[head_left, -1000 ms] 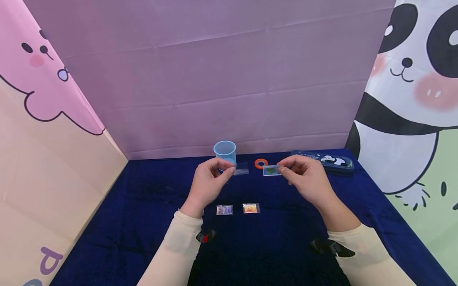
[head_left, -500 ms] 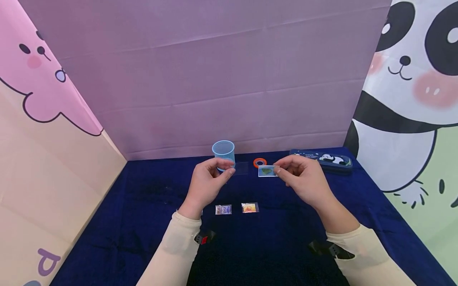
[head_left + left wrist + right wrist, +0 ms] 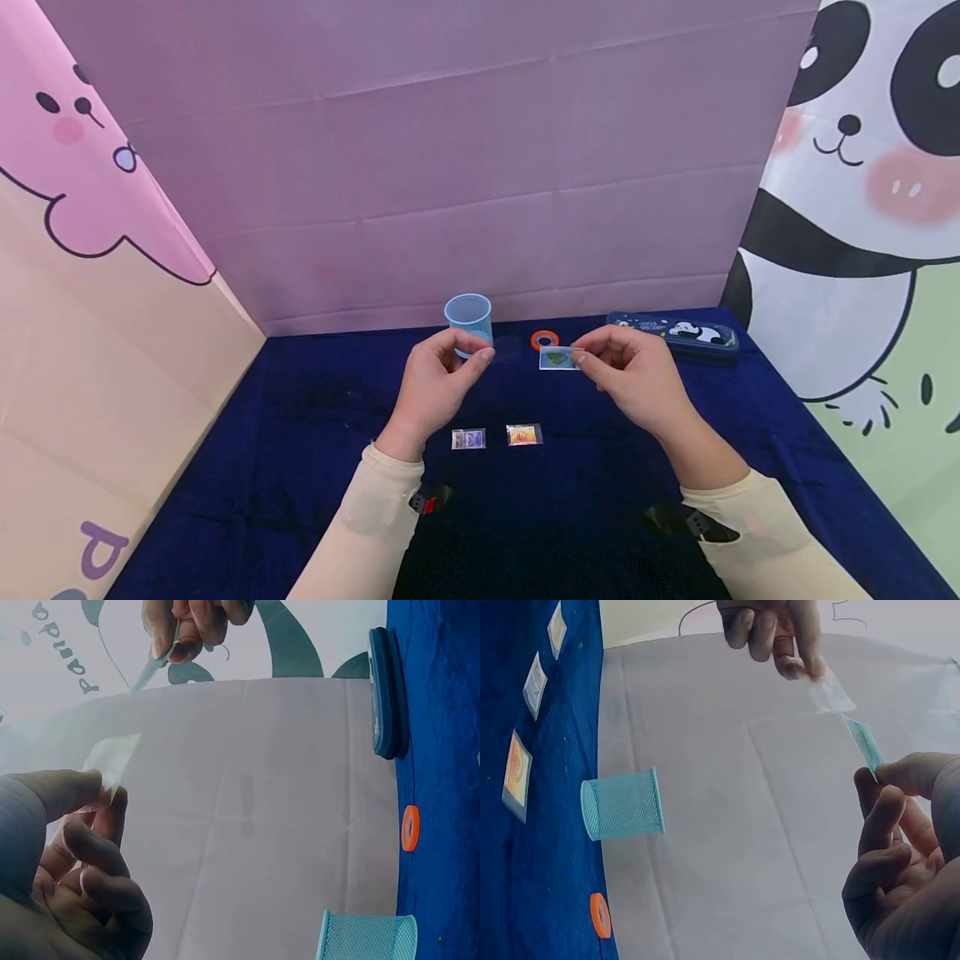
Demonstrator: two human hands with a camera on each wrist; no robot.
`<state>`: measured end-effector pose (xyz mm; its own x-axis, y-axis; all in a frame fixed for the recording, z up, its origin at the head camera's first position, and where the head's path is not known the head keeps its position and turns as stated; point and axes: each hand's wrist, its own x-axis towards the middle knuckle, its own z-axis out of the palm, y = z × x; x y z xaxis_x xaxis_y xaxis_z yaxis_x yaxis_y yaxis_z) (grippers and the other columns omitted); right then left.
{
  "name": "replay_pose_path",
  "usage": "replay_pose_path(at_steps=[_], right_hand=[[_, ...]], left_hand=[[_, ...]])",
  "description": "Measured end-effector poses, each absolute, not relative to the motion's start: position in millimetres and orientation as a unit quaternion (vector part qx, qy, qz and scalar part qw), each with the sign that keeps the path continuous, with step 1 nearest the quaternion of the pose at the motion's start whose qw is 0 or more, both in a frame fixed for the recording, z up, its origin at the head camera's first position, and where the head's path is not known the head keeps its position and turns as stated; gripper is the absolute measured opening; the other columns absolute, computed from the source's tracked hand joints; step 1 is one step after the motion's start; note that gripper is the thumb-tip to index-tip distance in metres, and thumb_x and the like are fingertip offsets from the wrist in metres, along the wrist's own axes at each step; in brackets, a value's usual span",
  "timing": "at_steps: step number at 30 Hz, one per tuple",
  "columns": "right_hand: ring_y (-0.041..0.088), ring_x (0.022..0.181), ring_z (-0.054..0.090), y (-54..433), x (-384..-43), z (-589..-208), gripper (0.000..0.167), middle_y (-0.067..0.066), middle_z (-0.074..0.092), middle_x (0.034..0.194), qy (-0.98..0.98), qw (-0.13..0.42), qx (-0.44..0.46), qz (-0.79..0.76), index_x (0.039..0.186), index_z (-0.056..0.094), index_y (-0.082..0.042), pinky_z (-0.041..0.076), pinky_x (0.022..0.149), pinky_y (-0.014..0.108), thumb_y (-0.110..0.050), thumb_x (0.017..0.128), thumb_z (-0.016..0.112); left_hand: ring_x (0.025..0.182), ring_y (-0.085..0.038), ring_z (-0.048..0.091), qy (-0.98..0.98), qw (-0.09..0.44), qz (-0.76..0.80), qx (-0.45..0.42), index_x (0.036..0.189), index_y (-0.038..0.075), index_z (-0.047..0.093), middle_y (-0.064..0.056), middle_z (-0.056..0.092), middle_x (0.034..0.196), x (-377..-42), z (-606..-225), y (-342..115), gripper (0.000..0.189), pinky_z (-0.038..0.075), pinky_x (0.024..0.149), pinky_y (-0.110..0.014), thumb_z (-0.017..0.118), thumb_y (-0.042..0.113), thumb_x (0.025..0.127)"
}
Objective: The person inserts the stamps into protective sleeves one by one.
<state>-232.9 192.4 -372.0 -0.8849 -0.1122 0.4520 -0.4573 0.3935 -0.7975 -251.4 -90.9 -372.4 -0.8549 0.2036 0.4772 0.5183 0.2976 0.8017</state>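
My left hand (image 3: 437,382) pinches a small clear plastic sleeve (image 3: 831,694) between thumb and index finger, above the table. In the head view the sleeve is barely visible against the dark cloth. Level with it on the right, my right hand (image 3: 636,375) pinches the right end of a small blue card (image 3: 556,358) with a green picture. In the right wrist view the card's free corner comes close to the sleeve's lower edge. Two sleeved cards, one purple (image 3: 468,439) and one orange (image 3: 523,435), lie on the table nearer the body; a third card (image 3: 557,630) shows beyond them.
Behind my left hand stands a light blue mesh pen cup (image 3: 469,312). An orange ring, like a tape roll (image 3: 544,339), lies right of it, and a dark blue panda pencil case (image 3: 697,337) lies at the back right. Dark blue cloth (image 3: 315,467) covers the table.
The right hand has brought the blue card a little left, nearer the sleeve. The sleeve in the left hand has become harder to see in the head view.
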Motion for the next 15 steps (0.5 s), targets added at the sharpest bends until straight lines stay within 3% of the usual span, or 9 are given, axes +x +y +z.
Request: replay_pose_path(at_steps=[8, 15], right_hand=[[0.021, 0.061, 0.056, 190.2, -230.7, -371.2, 0.011, 0.006, 0.066, 0.076, -0.820, 0.178, 0.175, 0.515, 0.108, 0.077, -0.012, 0.046, 0.051, 0.029, -0.018, 0.100, 0.074], [0.022, 0.063, 0.052, 189.0, -227.2, -368.3, 0.009, 0.005, 0.063, 0.075, -0.827, 0.190, 0.171, 0.500, 0.107, 0.077, -0.014, 0.042, 0.051, 0.029, -0.019, 0.100, 0.074]], left_hand=[[0.055, -0.019, 0.043, -0.795, 0.141, -0.540, -0.238, 0.111, 0.017, 0.079, 0.005, 0.071, 0.098, -249.8, -372.0, -89.3, 0.013, 0.036, 0.050, -0.028, 0.077, 0.020, 0.098], [0.058, -0.018, 0.043, -0.788, 0.138, -0.548, -0.243, 0.104, 0.015, 0.078, 0.002, 0.066, 0.086, -248.5, -370.8, -87.6, 0.009, 0.037, 0.053, -0.028, 0.075, 0.022, 0.100]])
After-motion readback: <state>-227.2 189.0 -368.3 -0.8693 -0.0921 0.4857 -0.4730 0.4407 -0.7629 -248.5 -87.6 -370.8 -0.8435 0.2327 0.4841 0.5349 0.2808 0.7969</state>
